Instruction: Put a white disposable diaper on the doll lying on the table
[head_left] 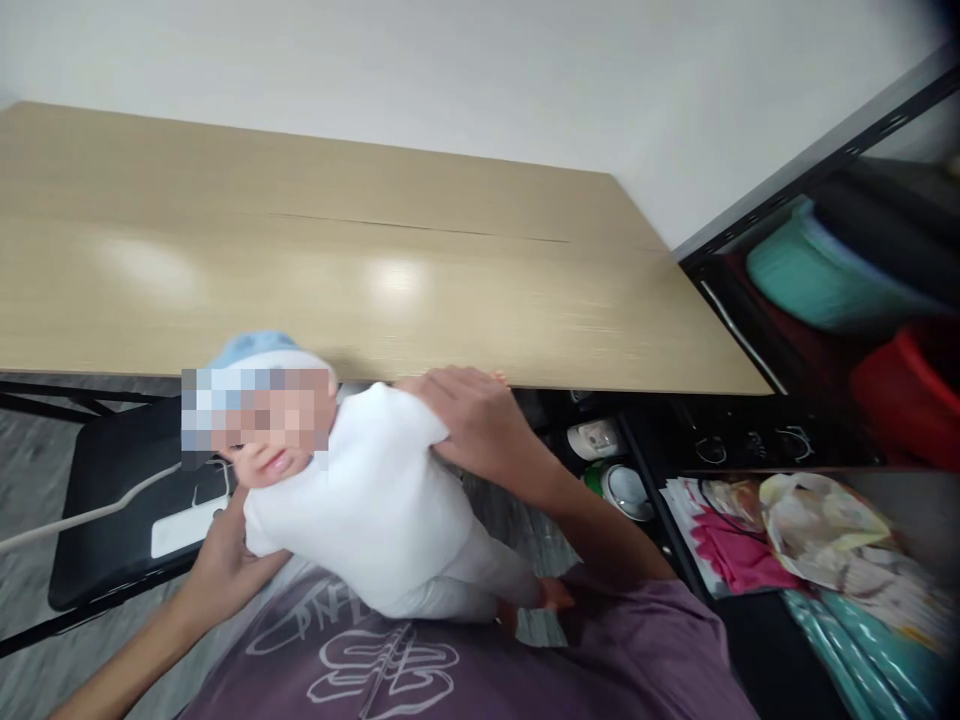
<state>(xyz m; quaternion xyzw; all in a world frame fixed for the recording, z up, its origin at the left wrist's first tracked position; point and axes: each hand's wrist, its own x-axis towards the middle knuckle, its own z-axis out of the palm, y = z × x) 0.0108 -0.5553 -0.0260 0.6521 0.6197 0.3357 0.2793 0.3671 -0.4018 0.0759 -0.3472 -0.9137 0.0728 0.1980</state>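
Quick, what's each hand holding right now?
Left hand: closed, holding the doll by one sleeved arm.
Right hand: closed, holding the doll's other arm.

A light wood-coloured table (480, 300) stands against a pale, plain wall (420, 70), two patches of light shining on its top. Right of the table rises a black metal shelf (847, 150); near its left front sits a black seat (112, 465), above grey, streaked floor (30, 450).

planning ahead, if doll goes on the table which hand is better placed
Probably the right hand: it holds the doll and overlaps the table at its near edge in view; the left hand sits lower.
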